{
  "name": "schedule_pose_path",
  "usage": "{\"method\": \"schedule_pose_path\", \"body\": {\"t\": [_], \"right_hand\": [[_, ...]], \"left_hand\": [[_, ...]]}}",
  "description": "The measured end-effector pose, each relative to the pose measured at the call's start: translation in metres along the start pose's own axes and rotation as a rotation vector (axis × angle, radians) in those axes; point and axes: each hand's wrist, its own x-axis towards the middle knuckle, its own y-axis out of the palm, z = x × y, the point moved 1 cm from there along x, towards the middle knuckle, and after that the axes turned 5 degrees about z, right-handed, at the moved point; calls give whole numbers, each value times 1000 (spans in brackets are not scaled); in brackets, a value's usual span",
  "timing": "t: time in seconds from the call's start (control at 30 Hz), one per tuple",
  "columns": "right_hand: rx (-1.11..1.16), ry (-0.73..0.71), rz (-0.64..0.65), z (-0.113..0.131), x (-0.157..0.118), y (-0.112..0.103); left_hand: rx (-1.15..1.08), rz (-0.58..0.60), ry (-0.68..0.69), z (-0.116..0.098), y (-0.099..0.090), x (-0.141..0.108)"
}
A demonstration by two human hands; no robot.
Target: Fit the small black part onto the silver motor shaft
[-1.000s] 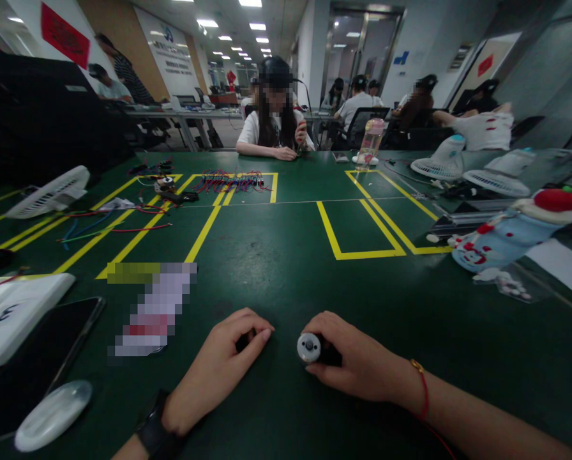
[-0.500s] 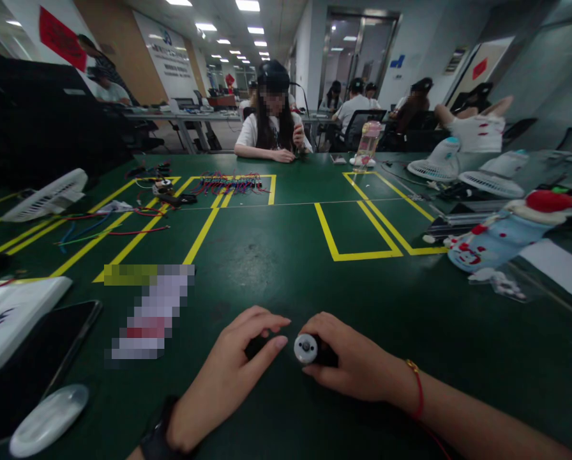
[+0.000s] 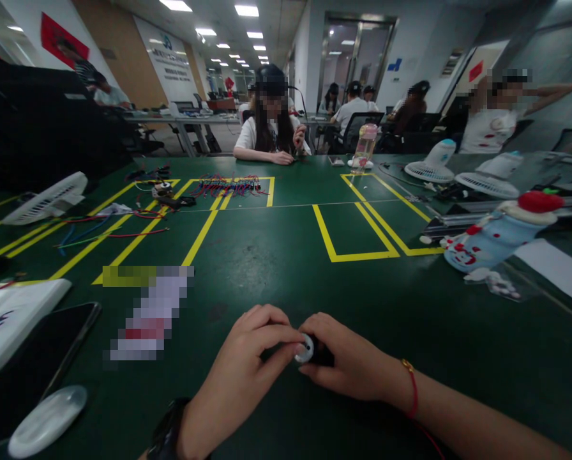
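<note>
My right hand (image 3: 346, 354) is wrapped round a small motor (image 3: 307, 351), a dark cylinder with a pale round end face turned toward my left hand. Two small dark holes and a raised centre showed on that face a moment ago; fingertips now hide part of it. From the left, my left hand (image 3: 252, 361) has thumb and index finger pinched together at the middle of the face. Whether anything tiny sits between those fingertips is hidden. Both hands are over the green table (image 3: 248, 255) near its front.
At left lie a white mouse (image 3: 49, 418), a black tablet-like slab (image 3: 51, 358) and a white box (image 3: 22, 322). Wires (image 3: 231, 185) are heaped farther back. A blue tumbler (image 3: 491, 236) and white fans (image 3: 487, 176) stand right. Across the table sits a person (image 3: 271, 121).
My left hand has moved right and its fingers have closed at the motor's end face. My right hand still grips the motor in nearly the same place.
</note>
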Motion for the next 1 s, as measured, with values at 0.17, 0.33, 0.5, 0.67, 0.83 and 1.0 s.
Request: {"method": "schedule_pose_path", "body": {"t": [0.17,0.33,0.5,0.67,0.83,1.0], "right_hand": [[4,6,-3,-1,-1,-1],[26,6,-2,0,-2,-2],[23,-3,-14,0,-2,-2],[18,16,-4,0,-2,-2],[30,20,2,2,-1,-3],[34,26,7,2,-1,-3]], "left_hand": [[-99,-37,-41,6,-13,-5],[-43,26,-111,28,-15,-17],[46,130,-100,36,-4,-20],[156,154,-102,37,0,-17],[178,160,-96,43,1,-17],[102,147,-112,45,1,-20]]}}
